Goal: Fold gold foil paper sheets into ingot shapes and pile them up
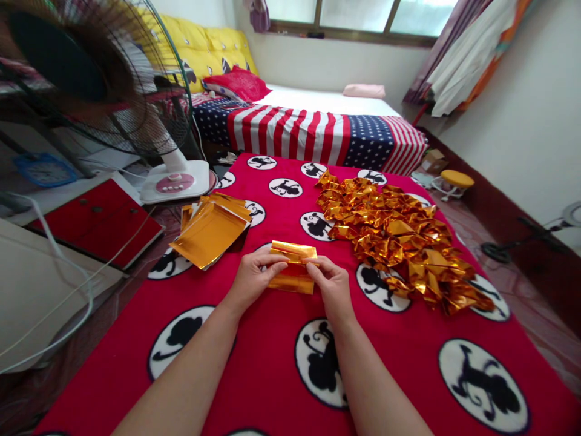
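A sheet of shiny gold foil paper [293, 282] lies in front of me, its far part folded or curled over. My left hand [256, 272] pinches its left edge between thumb and fingers. On the opposite edge, my right hand [330, 280] grips the paper the same way. To the left rests a loose stack of flat gold foil sheets [213, 233]. A big heap of folded gold foil pieces [399, 233] spreads over the right side. All of it sits on a red cloth [267, 363] printed with black figures in white circles.
A standing fan [175, 175] is at the left, close to the stack. Beyond the cloth is a bed with a stars-and-stripes cover [290, 130]. A yellow stool [456, 178] stands on the floor at right. A white cable [86, 266] hangs at the left.
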A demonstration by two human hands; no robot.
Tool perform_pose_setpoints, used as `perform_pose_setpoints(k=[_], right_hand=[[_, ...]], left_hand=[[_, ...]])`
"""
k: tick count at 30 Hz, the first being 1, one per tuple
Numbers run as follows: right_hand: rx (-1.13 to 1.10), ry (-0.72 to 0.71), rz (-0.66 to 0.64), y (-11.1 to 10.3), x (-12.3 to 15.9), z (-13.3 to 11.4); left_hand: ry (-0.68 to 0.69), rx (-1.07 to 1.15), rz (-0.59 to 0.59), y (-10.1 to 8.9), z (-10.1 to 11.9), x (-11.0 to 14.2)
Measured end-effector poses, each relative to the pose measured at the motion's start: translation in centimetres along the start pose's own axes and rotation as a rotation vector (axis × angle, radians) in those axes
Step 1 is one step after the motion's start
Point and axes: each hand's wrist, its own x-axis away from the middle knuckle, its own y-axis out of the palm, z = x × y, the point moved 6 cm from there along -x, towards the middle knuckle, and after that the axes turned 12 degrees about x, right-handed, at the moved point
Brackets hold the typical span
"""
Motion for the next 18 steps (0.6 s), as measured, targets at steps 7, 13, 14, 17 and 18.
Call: perform_pose_setpoints(k=[7,13,14,17,18], right_hand=[[-0.156,0.152,0.145,-0.6,0.1,0.9],[-0.208,0.177,0.173,-0.8,0.0,1.2],[-0.207,0.184,0.175,-0.8,0.0,1.3],[-0.196,0.193,0.18,-0.9,0.0,1.6],[-0.194,0.192,0.18,-0.9,0.0,1.7]], left_hand=[[0.048,-0.102,-0.025,0.0,0.4,0.2],[0.04,-0.104,-0.033,-0.3,0.5,0.1],[0.034,-0.096,-0.016,-0.4,0.4,0.1],[0.023,-0.068,0.064,-0.8,-0.1,0.0],[0.021,-0.058,0.091,-1.0,-0.1,0.0]])
